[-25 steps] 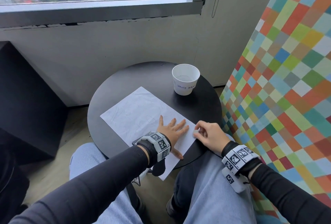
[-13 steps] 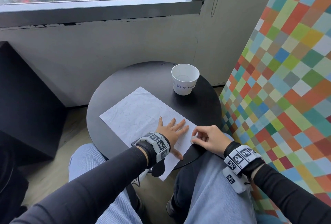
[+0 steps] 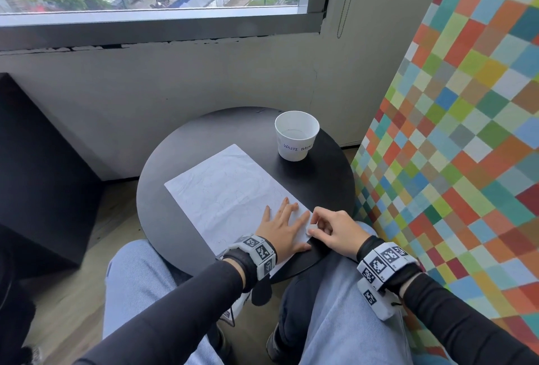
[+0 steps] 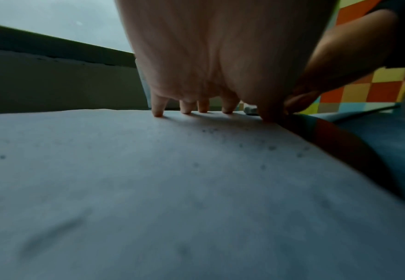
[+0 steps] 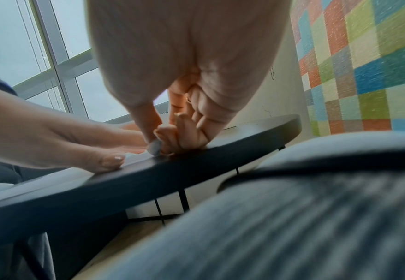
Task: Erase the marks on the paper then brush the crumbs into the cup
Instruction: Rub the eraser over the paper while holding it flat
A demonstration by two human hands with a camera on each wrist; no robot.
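The right hand (image 3: 335,233) has a small white eraser (image 3: 311,230) in a tight grip: thumb and curled fingers pinch it, and in the right wrist view the eraser (image 5: 154,147) shows grey-white under the thumb tip, its lower end down at the near right edge of the paper (image 3: 230,198), close to the rim of the round black counter (image 3: 180,166). The other fingers of that hand are folded in beside it.

Just left of the grip, the left hand (image 3: 281,232) lies flat on the paper with straight, spread fingers and holds nothing; its thumb points toward the eraser and ends just beside it. In the left wrist view the fingertips (image 4: 159,113) press on the sheet, and small dark crumbs (image 4: 271,147) lie scattered on the paper (image 4: 148,189) between the wrist and the fingertips.

Faint pencil marks (image 3: 233,189) show on the sheet beyond the left hand. The white cup (image 3: 296,137), lettered "WASTE BASKE…", stands upright on the counter well beyond the grip and a little left of it, off the paper's far right edge.
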